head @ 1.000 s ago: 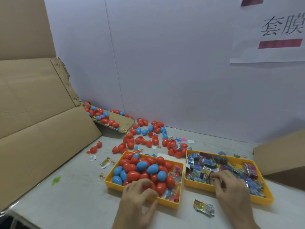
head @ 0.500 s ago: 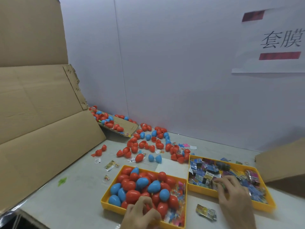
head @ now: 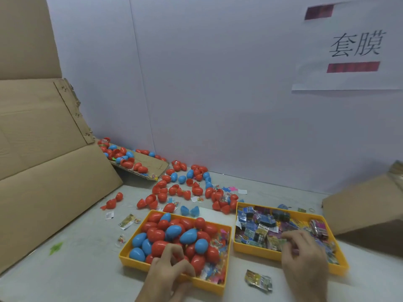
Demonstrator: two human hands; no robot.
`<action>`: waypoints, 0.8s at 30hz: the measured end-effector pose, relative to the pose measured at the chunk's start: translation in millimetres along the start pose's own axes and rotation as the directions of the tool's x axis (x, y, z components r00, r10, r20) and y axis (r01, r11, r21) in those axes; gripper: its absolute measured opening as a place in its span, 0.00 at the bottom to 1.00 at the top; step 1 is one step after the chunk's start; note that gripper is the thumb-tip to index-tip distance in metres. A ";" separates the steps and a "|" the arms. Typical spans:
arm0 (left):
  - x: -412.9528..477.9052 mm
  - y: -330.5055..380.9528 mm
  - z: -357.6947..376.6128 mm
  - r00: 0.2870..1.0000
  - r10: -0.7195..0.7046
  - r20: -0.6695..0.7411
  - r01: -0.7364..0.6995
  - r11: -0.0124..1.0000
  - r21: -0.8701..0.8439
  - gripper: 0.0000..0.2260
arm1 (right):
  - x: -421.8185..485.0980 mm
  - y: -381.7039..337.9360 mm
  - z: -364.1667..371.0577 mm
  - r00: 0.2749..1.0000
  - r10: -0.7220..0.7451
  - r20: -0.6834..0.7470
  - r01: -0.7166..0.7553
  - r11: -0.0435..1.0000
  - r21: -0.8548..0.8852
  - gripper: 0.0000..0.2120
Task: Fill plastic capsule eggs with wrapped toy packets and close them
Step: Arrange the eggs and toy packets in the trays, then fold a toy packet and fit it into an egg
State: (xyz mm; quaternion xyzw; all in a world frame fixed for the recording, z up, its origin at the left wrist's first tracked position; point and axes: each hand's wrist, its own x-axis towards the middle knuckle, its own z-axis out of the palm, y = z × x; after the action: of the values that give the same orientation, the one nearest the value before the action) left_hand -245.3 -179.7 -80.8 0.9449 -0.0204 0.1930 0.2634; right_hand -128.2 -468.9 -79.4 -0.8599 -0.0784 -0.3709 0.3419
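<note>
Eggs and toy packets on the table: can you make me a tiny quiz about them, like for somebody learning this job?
1. True or false: the left hand reaches into the left yellow tray, among the eggs.
2. What fills the right yellow tray, where the right hand is? A) marbles B) wrapped packets C) spoons
3. Fill in: the eggs are red and ____.
Key: 1 true; 2 B; 3 blue.
</note>
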 end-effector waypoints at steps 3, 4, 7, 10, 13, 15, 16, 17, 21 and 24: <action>8.6 -1.7 -1.3 0.985 0.171 0.013 -0.170 0.985 -0.035 0.12 | 1.9 2.4 -6.7 0.994 0.086 -0.067 -0.088 0.996 -0.032 0.10; 12.2 -2.9 -0.5 0.986 0.163 -0.012 -0.164 0.985 -0.051 0.13 | 2.7 3.0 -7.9 0.991 0.121 -0.054 -0.123 0.992 -0.040 0.13; 22.2 -5.9 2.8 0.988 0.148 -0.049 -0.151 0.987 -0.056 0.12 | 4.4 -0.7 -9.8 0.981 0.194 0.006 -0.193 0.979 -0.064 0.18; 23.7 -9.9 6.7 0.980 0.186 -0.071 -0.190 0.980 -0.060 0.12 | 5.4 -0.9 -9.9 0.975 0.206 0.079 -0.202 0.978 -0.051 0.16; 23.6 -12.9 8.9 0.972 0.208 -0.108 -0.215 0.975 -0.057 0.11 | 8.6 2.3 -12.6 0.965 0.207 0.160 -0.206 0.978 -0.024 0.15; 23.7 -11.5 8.8 0.967 0.228 -0.116 -0.234 0.971 -0.045 0.11 | 12.5 -0.8 -15.9 0.964 0.200 0.172 -0.203 0.979 -0.002 0.13; 22.8 -10.0 8.6 0.966 0.230 -0.115 -0.236 0.971 -0.037 0.13 | 13.1 -3.6 -17.5 0.970 0.177 0.165 -0.180 0.984 0.005 0.12; 21.8 -8.2 8.2 0.969 0.223 -0.109 -0.228 0.973 -0.035 0.14 | 11.8 -7.2 -19.6 0.977 0.136 0.162 -0.140 0.990 0.019 0.11; 18.2 0.1 3.6 0.969 0.221 -0.113 -0.227 0.973 -0.036 0.18 | -14.1 -20.1 -29.6 0.910 -0.076 0.408 -0.004 0.981 0.193 0.07; 13.4 6.8 -0.3 0.960 0.244 -0.137 -0.252 0.967 -0.043 0.17 | -37.7 -13.5 -32.8 0.801 -0.088 0.592 -0.005 0.988 0.154 0.06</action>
State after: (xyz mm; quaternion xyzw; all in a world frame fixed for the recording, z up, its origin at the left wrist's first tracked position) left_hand -233.9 -184.6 -72.3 0.9120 -0.1269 0.2853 0.2660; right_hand -179.5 -475.4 -82.2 -0.9031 -0.2281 -0.0821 0.3544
